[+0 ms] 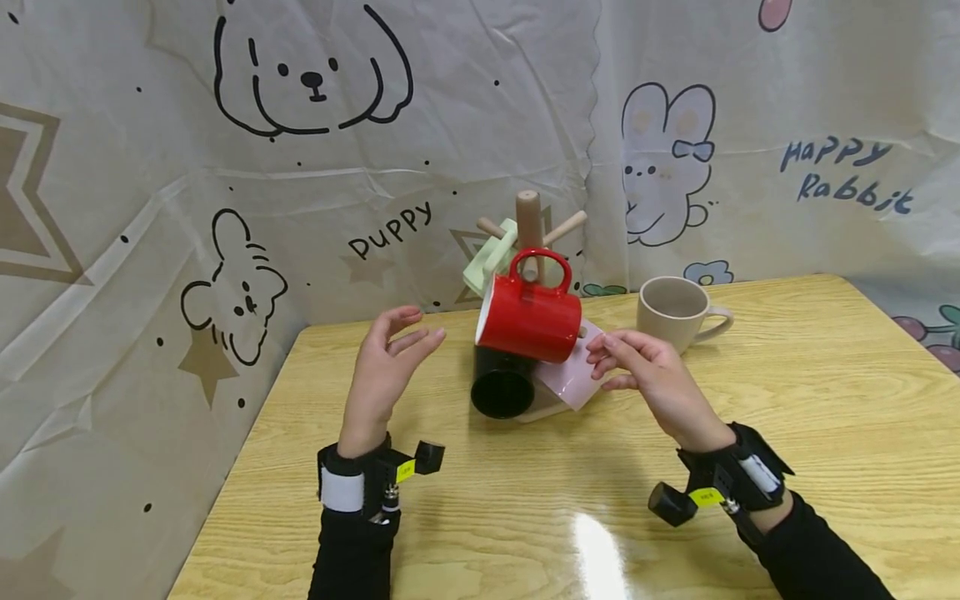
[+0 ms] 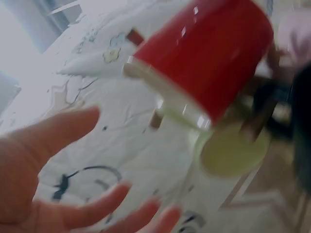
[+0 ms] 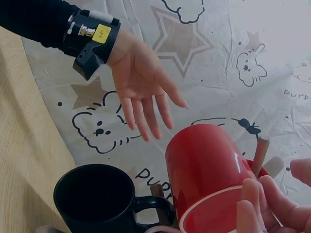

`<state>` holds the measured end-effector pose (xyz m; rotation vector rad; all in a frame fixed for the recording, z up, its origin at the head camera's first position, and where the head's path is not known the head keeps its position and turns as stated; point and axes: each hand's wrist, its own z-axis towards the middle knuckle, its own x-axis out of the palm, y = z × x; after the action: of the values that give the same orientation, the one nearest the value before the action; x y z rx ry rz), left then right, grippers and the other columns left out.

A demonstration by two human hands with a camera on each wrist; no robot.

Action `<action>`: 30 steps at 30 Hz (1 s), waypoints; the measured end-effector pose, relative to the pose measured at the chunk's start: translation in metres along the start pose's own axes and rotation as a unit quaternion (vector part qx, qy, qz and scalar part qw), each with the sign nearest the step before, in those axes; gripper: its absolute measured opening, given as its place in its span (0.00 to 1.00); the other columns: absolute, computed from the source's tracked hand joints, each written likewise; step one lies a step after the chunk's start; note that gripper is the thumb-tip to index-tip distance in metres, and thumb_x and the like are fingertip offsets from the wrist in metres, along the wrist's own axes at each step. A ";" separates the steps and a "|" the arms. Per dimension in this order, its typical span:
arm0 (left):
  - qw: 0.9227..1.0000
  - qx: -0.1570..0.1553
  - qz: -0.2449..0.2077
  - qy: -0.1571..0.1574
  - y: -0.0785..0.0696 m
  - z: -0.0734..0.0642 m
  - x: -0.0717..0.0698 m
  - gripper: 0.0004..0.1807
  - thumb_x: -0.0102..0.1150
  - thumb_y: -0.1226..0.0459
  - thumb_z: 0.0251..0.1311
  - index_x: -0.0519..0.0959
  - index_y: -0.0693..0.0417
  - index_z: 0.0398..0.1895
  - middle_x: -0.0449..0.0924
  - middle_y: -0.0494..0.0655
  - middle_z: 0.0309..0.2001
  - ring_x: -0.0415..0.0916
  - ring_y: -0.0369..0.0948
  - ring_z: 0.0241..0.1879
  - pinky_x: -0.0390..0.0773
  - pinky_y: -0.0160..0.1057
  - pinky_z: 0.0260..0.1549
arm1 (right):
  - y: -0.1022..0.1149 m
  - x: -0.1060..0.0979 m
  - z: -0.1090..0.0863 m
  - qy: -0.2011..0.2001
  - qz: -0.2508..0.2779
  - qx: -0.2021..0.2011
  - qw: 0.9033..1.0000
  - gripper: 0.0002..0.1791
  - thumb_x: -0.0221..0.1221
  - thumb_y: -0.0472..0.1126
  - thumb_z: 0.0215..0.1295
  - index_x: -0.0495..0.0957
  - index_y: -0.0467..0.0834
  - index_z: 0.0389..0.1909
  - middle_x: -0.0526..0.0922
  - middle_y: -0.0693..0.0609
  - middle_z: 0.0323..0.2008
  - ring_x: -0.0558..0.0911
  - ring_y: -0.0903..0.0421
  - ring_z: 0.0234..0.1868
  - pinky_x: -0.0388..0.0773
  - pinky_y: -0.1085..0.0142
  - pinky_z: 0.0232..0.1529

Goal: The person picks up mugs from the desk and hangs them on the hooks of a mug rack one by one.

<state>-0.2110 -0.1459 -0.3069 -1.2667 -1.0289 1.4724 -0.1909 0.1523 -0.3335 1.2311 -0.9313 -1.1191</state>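
A red mug [image 1: 532, 321] hangs tilted, handle up, on a peg of a wooden mug tree [image 1: 528, 212]. My left hand [image 1: 382, 367] is held up to its left, fingers spread and bent slightly, apart from the mug. On the other side my right hand [image 1: 656, 379] has its fingers loosely bent near the red mug's base and a pink mug [image 1: 572, 379]; nothing shows in its grasp. In the right wrist view those fingers [image 3: 250, 199] overlap the red mug's base; contact cannot be told. Below hangs a black mug [image 3: 97, 199], and a light green mug [image 2: 233, 150] hangs behind.
A beige mug [image 1: 660, 321] stands upright at the back right of the wooden table [image 1: 495, 517], its handle pointing right. Behind the table hangs a pale cloth [image 1: 480, 125] with cartoon drawings.
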 end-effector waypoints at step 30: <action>0.888 0.110 0.427 0.131 -0.005 -0.020 -0.038 0.29 0.59 0.53 0.57 0.69 0.55 0.59 0.78 0.54 0.50 0.75 0.50 0.50 0.75 0.50 0.45 | 0.053 -0.036 0.088 -0.105 -0.464 -0.204 0.856 0.31 0.59 0.43 0.61 0.62 0.36 0.63 0.73 0.36 0.54 0.68 0.41 0.56 0.71 0.47 0.53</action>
<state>-0.1881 -0.1806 -0.2963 -1.7936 -0.0709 1.9027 -0.2768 0.1662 -0.2682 1.2153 -0.1561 -2.1212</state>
